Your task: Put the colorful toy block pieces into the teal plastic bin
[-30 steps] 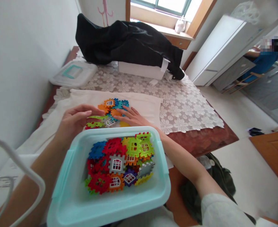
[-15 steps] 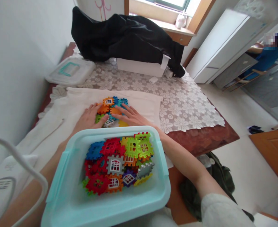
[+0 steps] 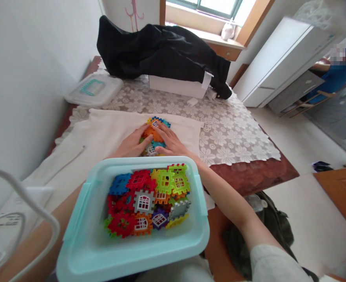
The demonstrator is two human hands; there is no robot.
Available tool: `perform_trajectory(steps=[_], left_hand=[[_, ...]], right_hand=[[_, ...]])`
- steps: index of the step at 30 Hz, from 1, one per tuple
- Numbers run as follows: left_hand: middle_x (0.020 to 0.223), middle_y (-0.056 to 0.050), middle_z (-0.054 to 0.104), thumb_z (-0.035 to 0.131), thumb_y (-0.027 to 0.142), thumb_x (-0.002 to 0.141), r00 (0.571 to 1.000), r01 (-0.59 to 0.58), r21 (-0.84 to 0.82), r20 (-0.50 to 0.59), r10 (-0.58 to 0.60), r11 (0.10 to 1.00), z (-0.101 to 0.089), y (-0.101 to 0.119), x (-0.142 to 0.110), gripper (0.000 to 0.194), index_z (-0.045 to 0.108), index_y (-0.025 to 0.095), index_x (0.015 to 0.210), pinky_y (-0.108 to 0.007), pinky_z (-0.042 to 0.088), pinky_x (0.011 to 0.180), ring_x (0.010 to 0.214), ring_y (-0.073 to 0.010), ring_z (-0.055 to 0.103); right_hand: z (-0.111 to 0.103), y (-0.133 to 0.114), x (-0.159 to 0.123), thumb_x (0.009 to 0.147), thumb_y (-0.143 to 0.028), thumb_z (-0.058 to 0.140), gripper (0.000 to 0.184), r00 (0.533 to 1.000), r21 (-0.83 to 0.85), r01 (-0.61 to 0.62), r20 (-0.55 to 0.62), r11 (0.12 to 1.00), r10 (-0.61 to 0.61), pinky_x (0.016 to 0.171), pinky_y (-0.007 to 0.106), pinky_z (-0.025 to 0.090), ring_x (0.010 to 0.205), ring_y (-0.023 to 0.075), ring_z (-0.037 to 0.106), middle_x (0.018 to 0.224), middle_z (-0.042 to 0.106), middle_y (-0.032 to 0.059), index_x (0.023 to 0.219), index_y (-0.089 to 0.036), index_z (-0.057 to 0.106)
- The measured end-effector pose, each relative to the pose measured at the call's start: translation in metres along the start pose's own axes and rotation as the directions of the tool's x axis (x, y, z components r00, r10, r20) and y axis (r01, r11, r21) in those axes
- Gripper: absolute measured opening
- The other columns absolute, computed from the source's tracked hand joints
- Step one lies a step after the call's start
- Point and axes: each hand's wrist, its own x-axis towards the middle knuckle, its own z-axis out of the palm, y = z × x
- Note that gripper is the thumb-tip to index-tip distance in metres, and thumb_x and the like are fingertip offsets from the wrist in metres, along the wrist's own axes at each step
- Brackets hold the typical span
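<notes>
A small pile of interlocking plastic building blocks (image 3: 154, 134), orange, blue, green and grey, lies on the white cloth (image 3: 111, 125). My left hand (image 3: 134, 141) cups the pile from the left, fingers stretched along its edge. From the right, my right hand (image 3: 173, 141) rests with spread fingers over the blocks. Both hands touch the pile, and their fingers cover part of it. Close to me stands a light turquoise tub (image 3: 99, 250) holding many more blocks (image 3: 144, 201) in red, grey, green, blue, purple and orange, some with window inserts. Its rim hides the pile's near edge.
Behind the cloth lies a lace tablecloth (image 3: 228, 137). A clear lid (image 3: 95, 89) sits back left; a black cover (image 3: 161, 51) drapes over a white box (image 3: 175, 86). White window pieces (image 3: 208, 124) lie right. A white cable (image 3: 28, 199) curves at left. A person (image 3: 331, 80) is far right.
My hands have drawn closer together and moved slightly right with the pile, which is now more compact between them. The view has shifted a little.
</notes>
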Motion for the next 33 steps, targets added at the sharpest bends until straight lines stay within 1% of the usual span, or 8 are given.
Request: perform_trajectory(steps=[8,11,14,18,23,26,29,33], left_hand=[[0.161,-0.023,0.078,0.07,0.064,0.104,0.998,-0.001,-0.389,-0.06,-0.024,0.921,-0.006,0.002,0.005,0.07,0.079,0.012,0.15,-0.057,0.056,0.13,0.147,-0.0422,0.074],[0.177,-0.022,0.065,0.066,0.061,0.107,0.991,-0.013,-0.307,-0.134,-0.03,0.952,-0.002,-0.001,0.01,0.073,0.072,0.014,0.162,-0.058,0.046,0.138,0.162,-0.04,0.063],[0.181,-0.021,0.061,0.064,0.067,0.106,0.999,-0.01,-0.245,-0.038,0.0,0.969,0.002,0.0,0.015,0.085,0.065,0.014,0.171,-0.057,0.036,0.145,0.168,-0.039,0.056],[0.17,-0.024,0.071,0.062,0.069,0.106,1.0,-0.017,-0.33,0.014,0.023,0.944,0.001,0.007,0.008,0.082,0.071,0.01,0.162,-0.055,0.048,0.137,0.158,-0.0405,0.066],[0.168,-0.02,0.073,0.08,0.062,0.098,0.998,0.013,-0.348,-0.057,-0.035,0.938,-0.03,0.019,-0.011,0.059,0.085,0.018,0.137,-0.057,0.045,0.139,0.16,-0.0421,0.065],[0.144,-0.022,0.086,0.088,0.066,0.087,0.978,0.194,-0.595,0.175,-0.111,0.78,-0.054,0.03,-0.03,0.056,0.089,0.021,0.121,-0.065,0.058,0.126,0.139,-0.0475,0.079],[0.143,-0.019,0.088,0.085,0.076,0.078,0.926,0.342,-0.714,0.366,-0.091,0.611,-0.07,0.041,-0.059,0.066,0.092,0.027,0.122,-0.066,0.063,0.117,0.141,-0.0522,0.078],[0.14,-0.01,0.09,0.09,0.067,0.068,0.88,0.42,-0.679,0.467,-0.086,0.602,-0.081,0.051,-0.089,0.075,0.091,0.037,0.137,-0.054,0.068,0.106,0.133,-0.0473,0.083]], right_hand=[[-0.012,0.004,0.004,0.115,-0.064,0.065,0.063,0.944,-0.072,-0.252,-0.236,0.965,0.229,0.143,0.059,0.041,0.165,0.0357,0.054,0.171,0.065,0.0165,0.165,-0.025,0.067],[-0.01,0.008,0.006,0.113,-0.065,0.068,0.07,0.932,-0.06,-0.273,-0.264,0.96,0.248,0.146,0.06,0.037,0.171,0.0363,0.047,0.178,0.058,0.0167,0.17,-0.025,0.061],[-0.008,0.012,0.008,0.111,-0.064,0.071,0.075,0.959,-0.047,-0.212,-0.203,0.976,0.199,0.148,0.058,0.034,0.176,0.0344,0.043,0.183,0.054,0.0143,0.175,-0.027,0.056],[-0.01,0.011,0.007,0.114,-0.06,0.069,0.063,0.971,0.003,-0.138,-0.197,0.99,0.136,0.138,0.053,0.049,0.154,0.0312,0.066,0.161,0.074,0.0154,0.166,-0.025,0.065],[-0.013,0.013,0.005,0.114,-0.059,0.07,0.062,0.978,-0.052,-0.15,-0.157,0.987,0.141,0.145,0.056,0.039,0.168,0.0331,0.055,0.176,0.065,0.0159,0.164,-0.023,0.069],[-0.014,0.013,0.003,0.11,-0.061,0.077,0.065,0.993,-0.088,-0.104,-0.058,0.991,0.099,0.148,0.06,0.033,0.176,0.0349,0.046,0.183,0.059,0.0115,0.165,-0.028,0.07],[-0.018,0.008,0.0,0.105,-0.062,0.083,0.066,0.999,-0.085,-0.054,-0.001,0.995,0.054,0.149,0.063,0.03,0.178,0.0366,0.042,0.184,0.058,0.0094,0.163,-0.031,0.072],[-0.021,0.001,-0.004,0.108,-0.057,0.079,0.06,0.997,-0.035,-0.059,-0.052,0.998,0.057,0.143,0.058,0.041,0.165,0.0345,0.059,0.169,0.071,0.0152,0.158,-0.025,0.075]])
